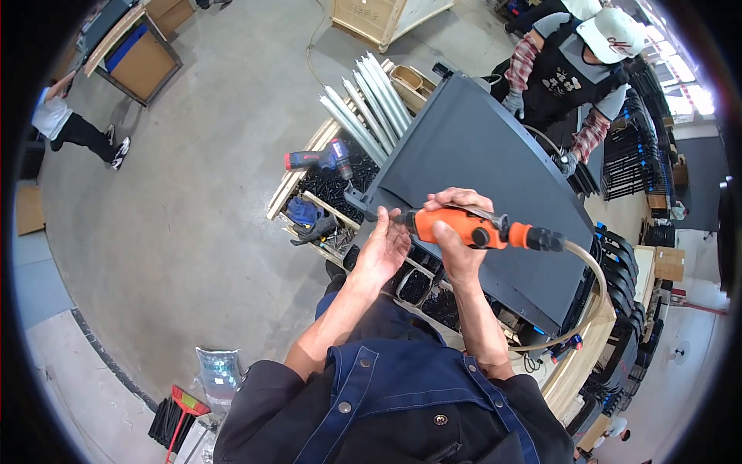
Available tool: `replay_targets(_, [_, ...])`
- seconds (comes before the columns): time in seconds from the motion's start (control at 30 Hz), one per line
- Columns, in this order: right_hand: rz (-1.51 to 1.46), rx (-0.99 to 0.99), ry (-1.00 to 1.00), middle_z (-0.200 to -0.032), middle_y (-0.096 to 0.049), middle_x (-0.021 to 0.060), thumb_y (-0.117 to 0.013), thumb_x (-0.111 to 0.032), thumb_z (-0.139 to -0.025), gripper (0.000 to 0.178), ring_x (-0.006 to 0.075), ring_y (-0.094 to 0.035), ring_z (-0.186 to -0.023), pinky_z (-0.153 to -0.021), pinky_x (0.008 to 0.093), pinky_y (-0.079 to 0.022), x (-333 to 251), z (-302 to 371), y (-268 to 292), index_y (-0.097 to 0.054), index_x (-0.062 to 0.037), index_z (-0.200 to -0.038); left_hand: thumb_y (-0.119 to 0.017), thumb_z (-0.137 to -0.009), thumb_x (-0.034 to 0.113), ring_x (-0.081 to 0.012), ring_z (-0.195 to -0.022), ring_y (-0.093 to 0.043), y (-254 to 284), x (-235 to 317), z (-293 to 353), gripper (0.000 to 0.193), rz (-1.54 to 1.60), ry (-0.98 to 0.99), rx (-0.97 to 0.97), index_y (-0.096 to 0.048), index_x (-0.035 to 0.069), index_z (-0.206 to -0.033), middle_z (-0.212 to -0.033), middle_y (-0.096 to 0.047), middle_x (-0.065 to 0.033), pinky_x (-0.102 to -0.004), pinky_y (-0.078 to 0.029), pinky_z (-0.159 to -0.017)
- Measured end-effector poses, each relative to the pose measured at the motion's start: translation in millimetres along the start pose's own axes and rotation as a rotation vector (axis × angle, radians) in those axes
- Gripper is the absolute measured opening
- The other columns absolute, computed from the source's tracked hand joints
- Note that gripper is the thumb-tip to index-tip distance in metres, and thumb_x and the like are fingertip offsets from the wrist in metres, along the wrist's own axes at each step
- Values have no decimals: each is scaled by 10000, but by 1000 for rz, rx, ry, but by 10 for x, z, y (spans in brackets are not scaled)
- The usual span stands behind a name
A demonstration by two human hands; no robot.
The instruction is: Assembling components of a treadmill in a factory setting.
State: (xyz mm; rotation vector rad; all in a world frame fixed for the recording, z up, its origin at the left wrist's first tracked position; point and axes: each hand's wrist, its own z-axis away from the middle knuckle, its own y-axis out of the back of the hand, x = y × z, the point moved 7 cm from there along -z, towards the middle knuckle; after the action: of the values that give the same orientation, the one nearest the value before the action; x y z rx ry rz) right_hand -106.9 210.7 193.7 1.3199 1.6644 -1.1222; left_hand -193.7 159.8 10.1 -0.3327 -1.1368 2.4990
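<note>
My right hand (464, 240) is wrapped around an orange air screwdriver (456, 226), its clear hose (601, 282) trailing off to the right. The tool lies roughly level, its dark nose pointing left. At that nose my left hand (382, 251) is turned palm up, thumb and fingers curled in; what they pinch is too small to make out. Beneath both hands is a large dark grey panel (479, 170). A dark bracket (359, 199) juts from the panel's left edge, just beyond my left fingertips.
A blue and red cordless drill (321, 158) rests over a bin of black screws (328, 189). Silver tubes (371, 100) lie behind it, and blue gloves (305, 213) nearby. Across the panel stands a gloved co-worker (556, 85). Screw trays (415, 286) sit under the near edge.
</note>
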Motion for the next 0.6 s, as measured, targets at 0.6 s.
replay_targets(0.6, [22, -239, -305, -1063, -718, 105, -747, 67, -781, 375, 180, -700, -990, -915, 345, -583, 398, -391, -524, -641, 6, -1135, -552, -1052, 434, -82, -715, -555, -813, 1208, 862, 411, -915, -959, -44, -633, 31, -1065, -775, -578, -7, -232, -454, -622])
